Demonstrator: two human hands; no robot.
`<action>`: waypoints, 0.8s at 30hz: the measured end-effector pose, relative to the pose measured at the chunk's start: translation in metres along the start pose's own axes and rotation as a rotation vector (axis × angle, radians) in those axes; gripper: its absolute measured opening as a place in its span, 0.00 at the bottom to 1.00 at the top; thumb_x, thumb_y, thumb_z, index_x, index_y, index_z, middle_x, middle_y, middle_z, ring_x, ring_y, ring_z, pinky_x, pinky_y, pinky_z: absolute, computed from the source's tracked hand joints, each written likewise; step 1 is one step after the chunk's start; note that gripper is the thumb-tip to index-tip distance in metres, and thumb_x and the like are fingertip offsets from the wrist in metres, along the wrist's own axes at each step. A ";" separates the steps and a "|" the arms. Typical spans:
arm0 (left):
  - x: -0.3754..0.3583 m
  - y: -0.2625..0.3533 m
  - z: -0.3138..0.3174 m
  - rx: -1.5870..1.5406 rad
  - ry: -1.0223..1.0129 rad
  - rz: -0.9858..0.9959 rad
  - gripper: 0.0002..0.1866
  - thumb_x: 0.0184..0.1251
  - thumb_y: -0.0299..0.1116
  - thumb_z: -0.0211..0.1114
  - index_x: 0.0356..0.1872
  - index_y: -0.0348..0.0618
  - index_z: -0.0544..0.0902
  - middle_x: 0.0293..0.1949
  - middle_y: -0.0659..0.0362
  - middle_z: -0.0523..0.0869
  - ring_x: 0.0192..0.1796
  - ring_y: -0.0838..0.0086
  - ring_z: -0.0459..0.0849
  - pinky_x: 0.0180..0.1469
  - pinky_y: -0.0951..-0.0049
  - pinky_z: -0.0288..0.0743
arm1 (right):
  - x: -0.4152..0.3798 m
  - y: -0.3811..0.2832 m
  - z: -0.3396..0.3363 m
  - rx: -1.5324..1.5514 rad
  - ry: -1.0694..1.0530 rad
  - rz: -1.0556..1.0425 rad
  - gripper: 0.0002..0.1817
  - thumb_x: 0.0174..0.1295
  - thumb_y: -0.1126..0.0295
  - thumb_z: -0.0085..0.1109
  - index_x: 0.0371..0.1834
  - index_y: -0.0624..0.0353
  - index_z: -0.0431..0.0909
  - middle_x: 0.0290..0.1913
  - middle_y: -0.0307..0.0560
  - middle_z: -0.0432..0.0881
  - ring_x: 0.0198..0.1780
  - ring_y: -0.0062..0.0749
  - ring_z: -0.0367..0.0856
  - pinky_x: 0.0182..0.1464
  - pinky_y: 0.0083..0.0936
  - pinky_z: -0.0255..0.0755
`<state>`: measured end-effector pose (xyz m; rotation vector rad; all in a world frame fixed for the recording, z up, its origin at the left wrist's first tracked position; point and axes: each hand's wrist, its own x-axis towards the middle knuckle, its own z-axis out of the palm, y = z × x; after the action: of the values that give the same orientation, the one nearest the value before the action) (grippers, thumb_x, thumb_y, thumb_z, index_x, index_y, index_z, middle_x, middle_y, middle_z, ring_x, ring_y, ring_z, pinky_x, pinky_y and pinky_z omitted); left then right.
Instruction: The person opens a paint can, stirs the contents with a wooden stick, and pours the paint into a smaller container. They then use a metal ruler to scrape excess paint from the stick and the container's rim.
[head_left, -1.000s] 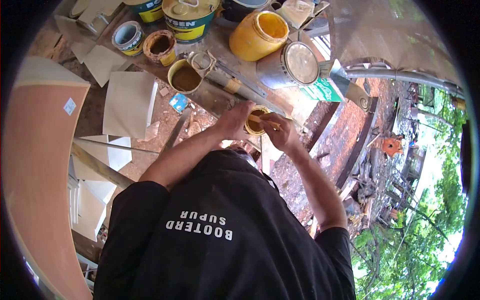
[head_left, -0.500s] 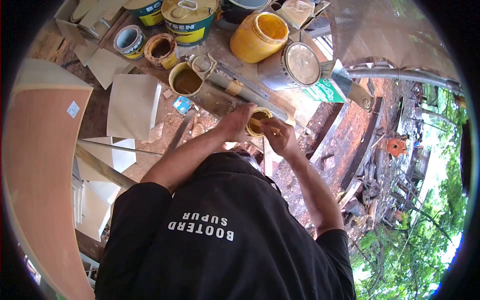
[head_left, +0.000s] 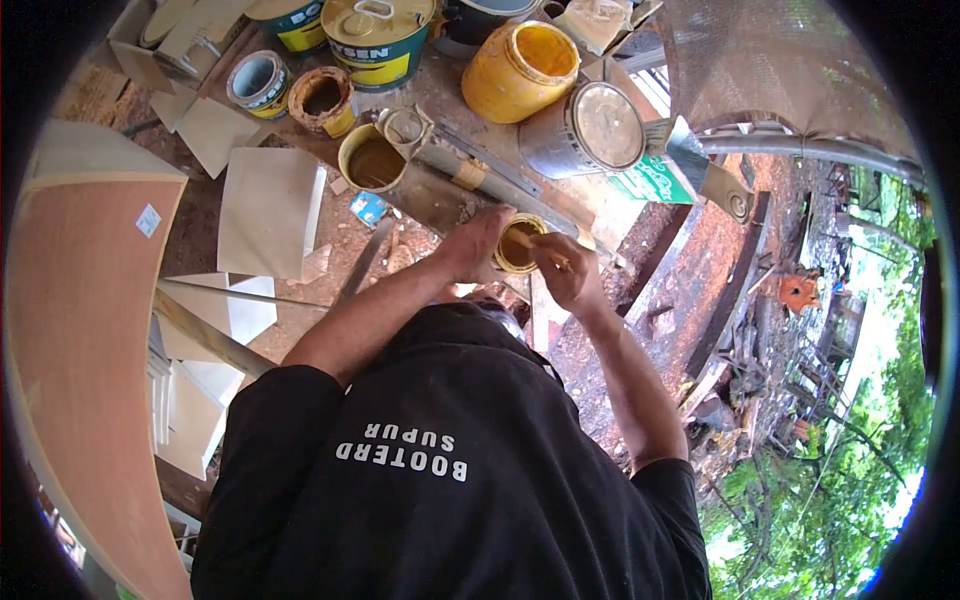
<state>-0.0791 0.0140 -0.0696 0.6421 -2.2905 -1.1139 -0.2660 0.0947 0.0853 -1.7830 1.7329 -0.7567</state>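
Note:
My left hand (head_left: 476, 246) is wrapped round the side of a small can (head_left: 514, 268) near the bench edge. Brown liquid (head_left: 514, 246) shows inside that can. My right hand (head_left: 568, 272) is closed on a flat wooden stick (head_left: 530, 243), whose lower end dips into the can. A larger open tin (head_left: 347, 160) with brown liquid stands farther along the bench, beside a small lidded jar (head_left: 404, 126).
The bench also bears a yellow plastic jar (head_left: 497, 82), a grey lidded can (head_left: 550, 143), a green-and-yellow paint pail (head_left: 378, 62) and a rust-stained tin (head_left: 335, 118). At left stands a large curved wooden panel (head_left: 90, 330); pale boards (head_left: 268, 212) lean nearby.
My right hand has shifted slightly with the stick, whose end sits a little differently in the can. My left hand keeps its hold on the can.

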 end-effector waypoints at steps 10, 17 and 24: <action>0.002 0.009 -0.008 -0.078 0.025 -0.041 0.53 0.52 0.46 0.89 0.75 0.38 0.67 0.67 0.42 0.80 0.70 0.48 0.81 0.73 0.54 0.77 | -0.007 -0.006 0.007 0.053 -0.083 0.085 0.10 0.70 0.73 0.72 0.51 0.63 0.89 0.47 0.60 0.93 0.47 0.51 0.95 0.47 0.36 0.87; 0.005 0.011 -0.007 -0.129 -0.004 -0.052 0.55 0.52 0.47 0.89 0.76 0.36 0.65 0.69 0.39 0.78 0.74 0.45 0.77 0.76 0.52 0.74 | -0.003 0.008 -0.018 -0.040 -0.212 -0.006 0.08 0.68 0.76 0.70 0.48 0.64 0.90 0.41 0.58 0.93 0.42 0.49 0.94 0.43 0.39 0.87; 0.001 0.009 -0.006 -0.076 0.045 0.015 0.55 0.53 0.48 0.88 0.76 0.35 0.65 0.70 0.38 0.76 0.76 0.44 0.75 0.78 0.51 0.72 | 0.008 0.002 -0.007 -0.084 -0.052 -0.102 0.07 0.69 0.76 0.69 0.47 0.65 0.88 0.42 0.59 0.92 0.40 0.53 0.93 0.42 0.40 0.87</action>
<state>-0.0776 0.0148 -0.0592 0.6139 -2.2001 -1.1618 -0.2720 0.0869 0.0885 -1.9433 1.6728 -0.6811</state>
